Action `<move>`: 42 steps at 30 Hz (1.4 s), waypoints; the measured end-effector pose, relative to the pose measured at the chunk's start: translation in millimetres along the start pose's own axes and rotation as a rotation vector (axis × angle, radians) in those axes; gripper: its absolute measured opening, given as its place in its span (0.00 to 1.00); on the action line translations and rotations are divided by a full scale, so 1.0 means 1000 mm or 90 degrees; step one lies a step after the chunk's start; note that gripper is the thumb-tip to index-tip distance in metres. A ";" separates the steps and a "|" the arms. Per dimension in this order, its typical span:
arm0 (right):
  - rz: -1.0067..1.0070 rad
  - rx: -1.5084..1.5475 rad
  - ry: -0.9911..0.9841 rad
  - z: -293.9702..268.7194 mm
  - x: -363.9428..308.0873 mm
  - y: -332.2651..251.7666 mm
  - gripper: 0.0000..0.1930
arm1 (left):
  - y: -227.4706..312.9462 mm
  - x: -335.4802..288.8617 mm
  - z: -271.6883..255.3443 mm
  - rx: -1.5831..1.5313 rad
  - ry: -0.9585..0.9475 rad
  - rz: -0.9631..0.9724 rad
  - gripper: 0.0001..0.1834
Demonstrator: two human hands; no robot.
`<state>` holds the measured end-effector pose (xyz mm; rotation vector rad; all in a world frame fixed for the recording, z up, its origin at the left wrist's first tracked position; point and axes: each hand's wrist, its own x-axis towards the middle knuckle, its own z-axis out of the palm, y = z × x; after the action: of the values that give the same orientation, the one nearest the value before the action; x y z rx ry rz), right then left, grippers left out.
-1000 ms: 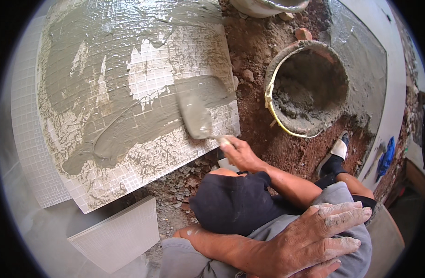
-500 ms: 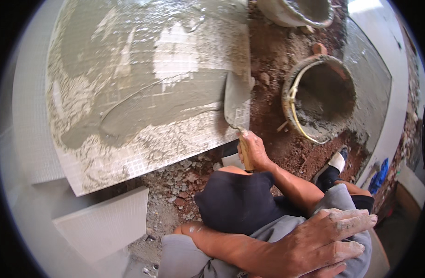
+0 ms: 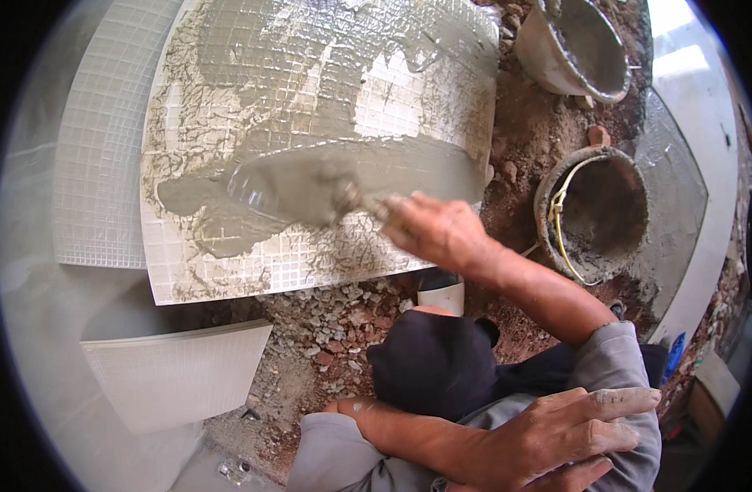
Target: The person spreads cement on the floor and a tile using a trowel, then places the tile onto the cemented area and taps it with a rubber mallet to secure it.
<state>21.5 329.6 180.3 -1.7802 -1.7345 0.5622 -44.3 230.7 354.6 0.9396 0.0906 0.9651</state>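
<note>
My right hand is closed round the handle of a trowel, which is partly smeared by motion. Its blade lies over wet grey mortar on the grid-patterned back of a large pale tile. Mortar covers much of that tile unevenly, with a bare white patch near its middle and bare grid along its near edge. Across my body lies my left forearm; my left hand rests by my right sleeve, its fingers stretched out and holding nothing. Dried mortar marks the fingertips.
To the right stands a mortar-caked bucket with a yellowish handle. Another bucket tilts beyond it. More tiles lie at the left, and a stack of smaller tile pieces sits nearer. Rubble and red soil cover the ground.
My right hand has swept the trowel leftward from the tile's right edge, across the mortar. The mortar along that stroke looks smoother. My left hand stays at rest; the view has shifted slightly.
</note>
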 end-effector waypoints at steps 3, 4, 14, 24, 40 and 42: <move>0.118 0.001 0.133 -0.001 0.010 0.054 0.16 | 0.006 0.004 -0.007 -0.031 -0.011 -0.010 0.10; 0.141 0.038 0.221 0.000 0.013 0.072 0.16 | 0.007 0.005 -0.009 -0.035 -0.017 -0.014 0.10; 0.615 0.577 0.156 0.011 -0.025 0.090 0.32 | 0.012 0.008 -0.019 -0.079 -0.059 -0.082 0.11; 0.799 0.774 0.353 0.000 0.012 0.156 0.19 | 0.013 0.005 -0.030 -0.100 -0.108 -0.142 0.10; 0.203 0.492 0.031 -0.095 0.219 0.019 0.22 | 0.005 0.017 -0.057 -0.185 0.073 -0.150 0.15; 0.180 0.279 0.078 -0.101 0.229 0.015 0.23 | 0.004 0.017 -0.058 -0.187 0.082 -0.175 0.15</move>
<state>113.7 545.5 267.4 -1.7029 -1.1715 0.8586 -63.5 281.3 327.1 0.5767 0.1776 0.7584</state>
